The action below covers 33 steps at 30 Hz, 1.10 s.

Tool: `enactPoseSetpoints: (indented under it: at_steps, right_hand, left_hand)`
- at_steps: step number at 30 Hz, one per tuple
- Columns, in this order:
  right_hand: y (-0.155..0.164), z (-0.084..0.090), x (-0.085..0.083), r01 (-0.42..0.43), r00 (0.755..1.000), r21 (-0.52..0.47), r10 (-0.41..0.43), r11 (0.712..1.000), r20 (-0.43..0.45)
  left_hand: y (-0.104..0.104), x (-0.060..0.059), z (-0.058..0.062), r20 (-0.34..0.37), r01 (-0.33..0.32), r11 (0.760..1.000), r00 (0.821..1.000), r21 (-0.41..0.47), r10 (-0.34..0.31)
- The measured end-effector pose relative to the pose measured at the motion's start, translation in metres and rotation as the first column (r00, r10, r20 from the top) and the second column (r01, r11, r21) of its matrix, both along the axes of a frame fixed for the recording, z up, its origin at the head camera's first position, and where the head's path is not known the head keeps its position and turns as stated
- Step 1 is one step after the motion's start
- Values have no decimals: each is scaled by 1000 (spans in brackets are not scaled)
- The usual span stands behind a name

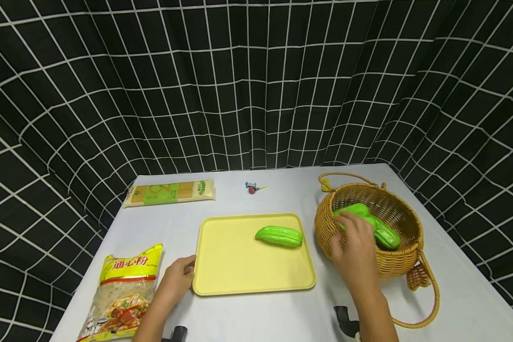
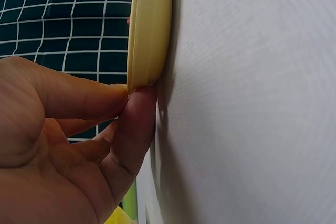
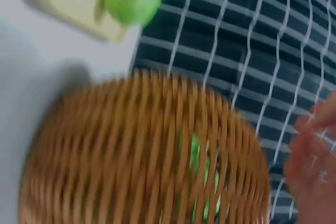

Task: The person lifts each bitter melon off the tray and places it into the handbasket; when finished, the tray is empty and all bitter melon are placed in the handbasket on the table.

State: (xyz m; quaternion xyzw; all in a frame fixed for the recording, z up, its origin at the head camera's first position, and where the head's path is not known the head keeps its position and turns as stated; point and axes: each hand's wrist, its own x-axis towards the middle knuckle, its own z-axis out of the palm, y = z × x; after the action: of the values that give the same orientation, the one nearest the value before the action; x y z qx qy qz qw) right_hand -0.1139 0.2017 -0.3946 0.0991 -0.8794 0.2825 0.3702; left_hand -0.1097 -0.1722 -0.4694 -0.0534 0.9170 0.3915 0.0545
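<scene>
My left hand (image 1: 177, 278) pinches the left edge of a yellow tray (image 1: 231, 288) between thumb and fingers. In the left wrist view, the fingertips (image 2: 140, 103) meet at the rim of the tray (image 2: 152, 30). One green ridged gourd (image 1: 279, 236) lies on the tray's right side. Above the left rim of a wicker basket (image 1: 393, 266), my right hand (image 1: 354, 244) hovers with thumb and fingers apart and nothing between them. Several more green gourds (image 1: 386, 235) lie inside the basket, partly hidden by that hand. The right wrist view is blurred, with the basket's woven side (image 3: 142, 150) filling much of it.
A bag of pasta (image 1: 126, 294) lies at the front left, beside my left forearm. Farther back are a long noodle packet (image 1: 171, 192) and a lollipop (image 1: 251, 189). The basket's handle (image 1: 436, 294) loops onto the white table (image 1: 256, 318). A black gridded curtain (image 1: 248, 95) surrounds the table.
</scene>
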Motion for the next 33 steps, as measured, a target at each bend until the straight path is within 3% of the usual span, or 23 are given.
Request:
enactPoseSetpoints:
  at_steps: [2, 5, 9, 13, 17, 25, 33]
  right_hand:
    - [-12, -5, -3, -147, 989, 31, 147, 989, -12]
    - [-32, -11, -6, -298, 947, 75, 285, 952, 148]
    - [-50, -20, -10, -376, 863, 133, 294, 917, 412]
    - [-58, -32, -15, -395, 815, 177, 255, 901, 521]
    - [-60, -42, -15, -390, 808, 220, 217, 894, 548]
    - [-59, -51, -19, -360, 839, 264, 187, 895, 511]
    - [-61, -50, -30, -327, 849, 303, 138, 895, 511]
  left_hand:
    - [0, 0, 0, -5, -1, 1000, 1000, 3, 1]
    - [0, 0, 0, -7, -3, 1000, 1000, 5, 3]
    - [-1, -1, 0, -10, 1, 1000, 1000, 6, -1]
    - [-1, 0, 0, -20, 2, 1000, 1000, 17, -2]
    - [-2, 1, -1, -32, 5, 1000, 999, 26, -4]
    - [-3, 0, 0, -46, 13, 1000, 999, 5, -13]
    - [-2, 0, 0, -39, 6, 1000, 999, 5, -5]
